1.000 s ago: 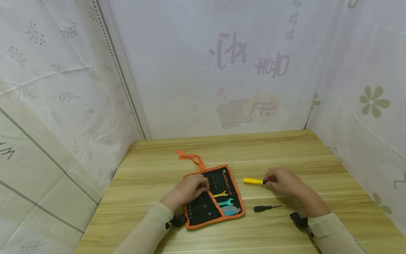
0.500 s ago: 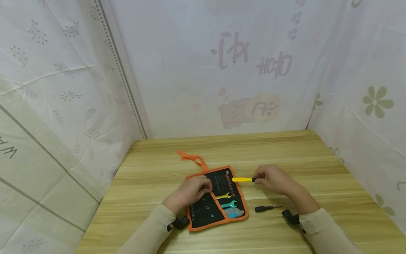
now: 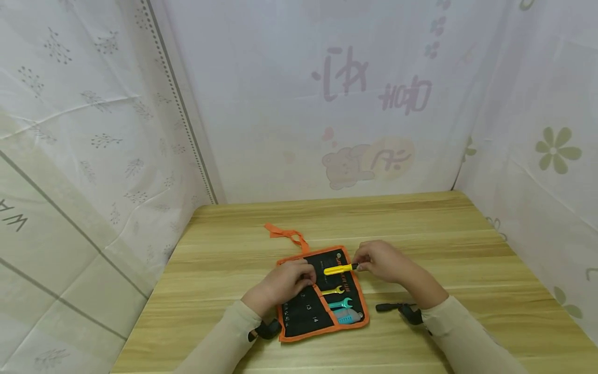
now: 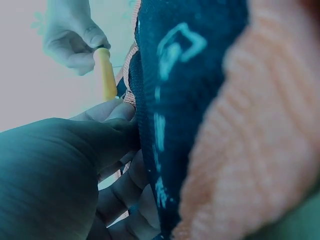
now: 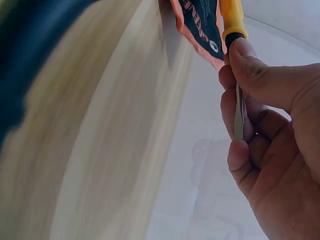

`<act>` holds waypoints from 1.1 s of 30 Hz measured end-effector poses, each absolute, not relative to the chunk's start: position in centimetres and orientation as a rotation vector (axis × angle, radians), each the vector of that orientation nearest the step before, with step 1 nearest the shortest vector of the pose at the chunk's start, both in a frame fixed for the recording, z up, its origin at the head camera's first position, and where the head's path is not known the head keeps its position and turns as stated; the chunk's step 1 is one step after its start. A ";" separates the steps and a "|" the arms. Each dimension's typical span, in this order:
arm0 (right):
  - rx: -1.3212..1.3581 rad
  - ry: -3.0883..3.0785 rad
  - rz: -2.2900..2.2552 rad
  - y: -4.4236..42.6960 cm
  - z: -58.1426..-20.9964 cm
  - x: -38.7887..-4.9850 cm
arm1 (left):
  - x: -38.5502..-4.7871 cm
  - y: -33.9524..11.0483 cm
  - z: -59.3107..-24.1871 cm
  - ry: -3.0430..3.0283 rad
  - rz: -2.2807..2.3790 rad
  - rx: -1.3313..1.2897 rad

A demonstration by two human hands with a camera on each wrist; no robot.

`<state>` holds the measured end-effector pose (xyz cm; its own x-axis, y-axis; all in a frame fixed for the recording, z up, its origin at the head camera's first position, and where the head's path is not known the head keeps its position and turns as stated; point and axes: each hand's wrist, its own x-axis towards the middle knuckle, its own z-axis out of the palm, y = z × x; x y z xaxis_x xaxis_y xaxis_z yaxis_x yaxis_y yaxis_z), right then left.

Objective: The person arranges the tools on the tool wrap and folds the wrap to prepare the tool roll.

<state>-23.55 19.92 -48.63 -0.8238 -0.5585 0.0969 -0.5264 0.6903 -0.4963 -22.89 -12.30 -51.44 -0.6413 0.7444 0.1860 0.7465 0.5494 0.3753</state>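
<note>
A black fabric tool pouch [image 3: 299, 327] with orange edging lies spread on the table. At its pocket's orange rim my left hand [image 3: 286, 283] pinches the cloth, as the left wrist view shows close up. Between thumb and fingers of my right hand [image 3: 385, 262] is a flat-blade screwdriver [image 3: 337, 270], gripped near the black collar and shank. Its yellow handle [image 4: 105, 75] points left, above the pouch's upper part and near the left fingers. The flat blade [image 5: 239, 120] runs along the right fingers. In the pocket sit a yellow wrench [image 3: 337, 290], a teal wrench [image 3: 344, 303] and a grey-teal tool [image 3: 347, 316], partly hidden.
A small black-handled screwdriver [image 3: 386, 307] lies right of the pouch, its shank partly behind the right wrist camera [image 3: 411, 315]. An orange tie strap [image 3: 285, 232] extends behind the pouch onto the wooden table [image 3: 233, 223]. Patterned cloth walls [image 3: 261, 130] surround the table.
My right hand has carried the yellow-handled screwdriver left, from beside the pouch to above it. My left hand keeps its pinch on the pocket rim.
</note>
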 end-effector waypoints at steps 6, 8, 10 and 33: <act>-0.954 2.819 -0.762 18.7 -49.1 -24.1 | -22.9 -12.3 -51.5 -2.749 -0.679 -1.338; -0.958 2.817 -0.745 18.4 -49.2 -24.3 | -22.9 -12.3 -51.4 -2.745 -0.679 -1.341; -0.951 2.815 -0.732 18.0 -49.2 -24.3 | -22.8 -12.3 -51.4 -2.744 -0.681 -1.341; -0.991 2.746 -0.693 16.4 -49.5 -24.6 | -22.8 -12.5 -51.4 -2.719 -0.704 -1.357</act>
